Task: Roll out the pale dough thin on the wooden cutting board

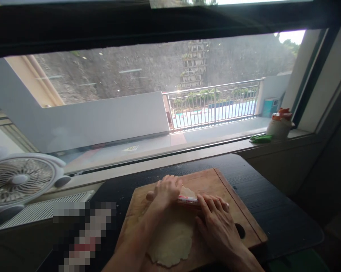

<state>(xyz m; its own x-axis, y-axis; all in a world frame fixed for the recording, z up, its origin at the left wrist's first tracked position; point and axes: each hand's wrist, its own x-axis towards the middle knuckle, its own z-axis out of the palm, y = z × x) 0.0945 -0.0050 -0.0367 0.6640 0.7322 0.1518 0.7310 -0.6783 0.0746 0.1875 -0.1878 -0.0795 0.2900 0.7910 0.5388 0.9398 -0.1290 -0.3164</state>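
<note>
A wooden rolling pin (188, 200), with a clear printed wrap round its middle, lies across a flat sheet of dough (173, 238). My left hand (167, 190) is closed over the pin's left part, and the left end pokes out beyond it. Over the right part, my right hand (216, 215) rests with its fingers curled on the pin and the thumb pointing down at the dough. The dough has a ragged edge and shows on both the near and far sides of the pin. Beneath it is a thick wooden cutting board (220, 189) with a round hole.
The board stands on a black table (275, 211) against a windowsill (165, 163). A white fan (20, 179) is at the left. On the sill at the right are a white container with an orange top (281, 124) and a green cloth-like item (260, 139). A blurred patch covers the table's left.
</note>
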